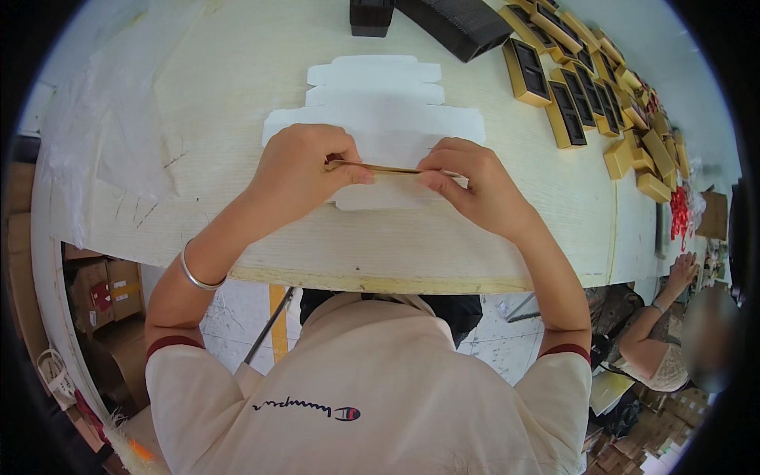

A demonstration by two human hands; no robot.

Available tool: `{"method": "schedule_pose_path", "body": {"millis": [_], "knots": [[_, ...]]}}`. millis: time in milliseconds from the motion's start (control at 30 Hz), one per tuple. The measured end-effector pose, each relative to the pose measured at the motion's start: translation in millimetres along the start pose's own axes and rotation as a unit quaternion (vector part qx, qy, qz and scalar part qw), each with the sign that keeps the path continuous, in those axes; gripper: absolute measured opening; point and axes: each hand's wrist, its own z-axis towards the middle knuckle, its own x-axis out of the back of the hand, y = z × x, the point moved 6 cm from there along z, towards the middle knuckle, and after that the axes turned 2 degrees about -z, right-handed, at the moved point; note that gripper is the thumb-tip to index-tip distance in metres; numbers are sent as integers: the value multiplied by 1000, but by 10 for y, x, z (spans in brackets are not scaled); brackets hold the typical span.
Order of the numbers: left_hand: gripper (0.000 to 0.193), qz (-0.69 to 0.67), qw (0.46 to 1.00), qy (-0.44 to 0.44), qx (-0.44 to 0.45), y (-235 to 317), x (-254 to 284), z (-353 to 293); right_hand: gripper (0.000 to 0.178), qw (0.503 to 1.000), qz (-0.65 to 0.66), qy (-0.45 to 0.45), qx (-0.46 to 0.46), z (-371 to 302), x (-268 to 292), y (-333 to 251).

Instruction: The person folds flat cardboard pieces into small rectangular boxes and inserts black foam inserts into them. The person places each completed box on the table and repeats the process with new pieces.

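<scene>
Between my hands is a thin gold-edged strip of card (388, 169), seen nearly edge-on. My left hand (305, 162) pinches its left end, thumb toward me and fingers curled behind. At the other end my right hand (479, 182) grips it the same way, fingers closed. Under and beyond the hands, a white flat cardboard box blank (388, 115) lies unfolded on the table, its tabs and flaps spread out. Whether the strip is part of that blank or a separate piece, I cannot tell.
Many gold boxes with black inserts (566, 115) cover the table's right side. Stacked black trays (459, 28) stand at the back. Clear plastic film (103, 119) lies at left. Brown cartons (107, 293) sit below left; another person's arm (653, 324) rests at far right.
</scene>
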Motion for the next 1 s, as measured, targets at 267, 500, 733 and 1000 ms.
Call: {"method": "schedule_pose_path", "body": {"millis": [267,500,733,1000], "knots": [[7,-100,995,4,-14,112,125,-16,10,993,66,45,-91,65,62,-2],[9,188,958,133,-169,75,-90,48,14,948,-272,75,148,26,-138,-53],[19,118,969,57,-209,59,-107,15,15,922,-328,-4,206,-28,-270,-156],[16,301,893,65,-327,110,-233,-46,9,936,-288,-40,200,164,-284,-55]]}}
